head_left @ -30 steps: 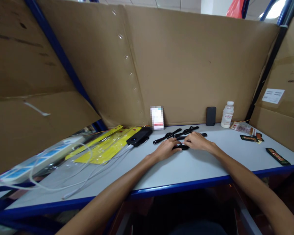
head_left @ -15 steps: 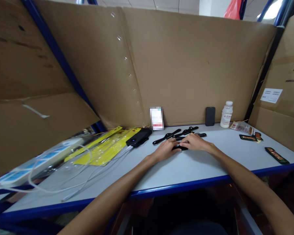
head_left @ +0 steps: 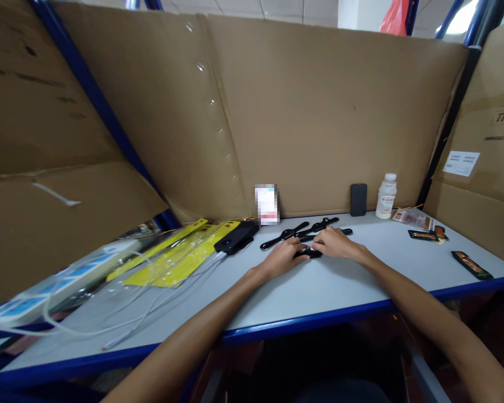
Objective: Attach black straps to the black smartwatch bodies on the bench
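A black watch point(head_left: 313, 253) with its strap lies low over the table, and my left hand point(head_left: 282, 257) is closed on its left side. From the right, my right hand point(head_left: 332, 242) meets the watch with fingers pinched together at its upper edge; whatever is between those fingertips is too small to make out. Just behind my hands, more black watches lie flat with straps spread, one at the left point(head_left: 287, 234) and one further back point(head_left: 322, 225). A strap end point(head_left: 346, 232) shows past my right hand, which partly hides that piece.
At the left are a black power bank point(head_left: 235, 238) with white cables, yellow packaging point(head_left: 172, 263) and a power strip point(head_left: 67, 277). A blurred-out screen point(head_left: 267, 205), a dark phone point(head_left: 358, 200) and a bottle point(head_left: 387, 197) stand along the cardboard wall. Snack wrappers point(head_left: 472, 265) lie right.
My right fingertips have shifted slightly along the watch, showing a little more of its top. My left hand stays on it. The whole view has moved slightly.
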`<action>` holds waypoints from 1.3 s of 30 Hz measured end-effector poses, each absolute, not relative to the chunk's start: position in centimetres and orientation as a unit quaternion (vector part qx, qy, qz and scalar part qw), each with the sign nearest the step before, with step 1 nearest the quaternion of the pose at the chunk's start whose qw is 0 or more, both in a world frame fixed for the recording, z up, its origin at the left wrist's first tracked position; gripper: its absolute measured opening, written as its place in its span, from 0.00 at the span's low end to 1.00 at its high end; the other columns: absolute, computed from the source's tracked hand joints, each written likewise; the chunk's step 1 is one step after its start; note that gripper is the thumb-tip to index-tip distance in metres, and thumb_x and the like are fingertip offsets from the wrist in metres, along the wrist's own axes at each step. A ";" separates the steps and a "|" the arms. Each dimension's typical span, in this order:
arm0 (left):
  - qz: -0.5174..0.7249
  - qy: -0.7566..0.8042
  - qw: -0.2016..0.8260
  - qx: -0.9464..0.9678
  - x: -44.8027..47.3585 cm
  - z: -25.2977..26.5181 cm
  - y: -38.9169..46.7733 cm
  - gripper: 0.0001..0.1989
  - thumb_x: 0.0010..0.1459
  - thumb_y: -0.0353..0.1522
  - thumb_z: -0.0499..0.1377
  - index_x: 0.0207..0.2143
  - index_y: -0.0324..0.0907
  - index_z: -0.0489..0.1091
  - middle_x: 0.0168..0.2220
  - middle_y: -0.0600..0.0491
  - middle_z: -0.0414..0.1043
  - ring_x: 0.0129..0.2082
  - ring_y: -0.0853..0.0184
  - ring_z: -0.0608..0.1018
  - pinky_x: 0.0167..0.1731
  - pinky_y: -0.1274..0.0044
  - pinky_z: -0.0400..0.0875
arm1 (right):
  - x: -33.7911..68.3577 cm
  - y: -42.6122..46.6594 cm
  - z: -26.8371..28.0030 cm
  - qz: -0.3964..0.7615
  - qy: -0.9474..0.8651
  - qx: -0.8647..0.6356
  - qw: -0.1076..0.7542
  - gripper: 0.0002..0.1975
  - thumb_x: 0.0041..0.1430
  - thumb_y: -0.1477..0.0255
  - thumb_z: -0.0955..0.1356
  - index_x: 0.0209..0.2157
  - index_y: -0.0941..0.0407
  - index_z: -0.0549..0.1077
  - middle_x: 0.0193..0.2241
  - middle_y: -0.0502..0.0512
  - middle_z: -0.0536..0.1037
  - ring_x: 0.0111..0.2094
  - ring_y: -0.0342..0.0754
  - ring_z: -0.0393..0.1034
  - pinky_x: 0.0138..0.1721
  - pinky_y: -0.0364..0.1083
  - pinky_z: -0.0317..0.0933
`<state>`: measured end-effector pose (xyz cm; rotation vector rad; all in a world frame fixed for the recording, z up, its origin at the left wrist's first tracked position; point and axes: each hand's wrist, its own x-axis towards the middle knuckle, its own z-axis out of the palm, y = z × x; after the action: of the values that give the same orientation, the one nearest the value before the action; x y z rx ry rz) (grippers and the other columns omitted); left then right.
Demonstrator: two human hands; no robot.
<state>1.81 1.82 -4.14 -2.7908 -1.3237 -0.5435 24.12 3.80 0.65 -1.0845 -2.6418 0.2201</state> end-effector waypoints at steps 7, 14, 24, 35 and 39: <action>-0.186 -0.423 0.001 -0.887 1.8 -4.1 1.7 0.11 0.67 0.38 0.60 0.45 0.41 0.75 0.41 0.48 0.76 0.42 0.58 0.78 0.40 0.71 0.72 | 24.4 3.5 1.5 0.047 -0.899 -0.411 0.144 0.19 0.69 0.65 0.63 0.32 0.58 0.82 0.28 0.56 0.80 0.28 0.45 0.68 0.29 0.43 0.47; -0.182 -0.421 0.002 -0.888 1.8 -3.9 1.6 0.10 0.67 0.38 0.59 0.42 0.42 0.74 0.40 0.49 0.76 0.41 0.59 0.77 0.40 0.71 0.71 | 24.4 2.4 1.9 -0.028 -0.900 -0.432 0.061 0.16 0.68 0.68 0.64 0.35 0.57 0.83 0.36 0.63 0.83 0.35 0.51 0.75 0.32 0.45 0.51; -0.180 -0.420 -0.005 -0.890 1.8 -3.7 1.5 0.11 0.68 0.39 0.58 0.42 0.41 0.75 0.41 0.48 0.76 0.42 0.59 0.78 0.41 0.71 0.71 | 24.7 3.1 1.4 0.038 -0.928 -0.355 0.107 0.16 0.64 0.72 0.66 0.48 0.47 0.82 0.39 0.55 0.84 0.37 0.50 0.75 0.34 0.43 0.52; -0.170 -0.418 0.018 -0.892 2.0 -3.4 1.2 0.11 0.69 0.39 0.57 0.41 0.41 0.75 0.41 0.47 0.76 0.43 0.57 0.78 0.42 0.70 0.72 | 24.2 2.9 1.6 0.016 -0.922 -0.378 0.079 0.13 0.65 0.69 0.68 0.48 0.51 0.81 0.38 0.59 0.83 0.39 0.52 0.76 0.33 0.44 0.51; -0.158 -0.407 0.034 -0.899 1.9 -3.5 1.3 0.11 0.70 0.38 0.57 0.42 0.41 0.75 0.42 0.46 0.76 0.43 0.58 0.78 0.43 0.70 0.72 | 24.2 3.4 1.1 0.015 -0.921 -0.377 0.096 0.11 0.65 0.69 0.69 0.47 0.51 0.81 0.37 0.57 0.82 0.39 0.51 0.75 0.33 0.43 0.51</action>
<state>1.94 1.32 -3.46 -2.7652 -1.2501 -0.4862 24.21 3.42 1.06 -1.1162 -2.7286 0.0440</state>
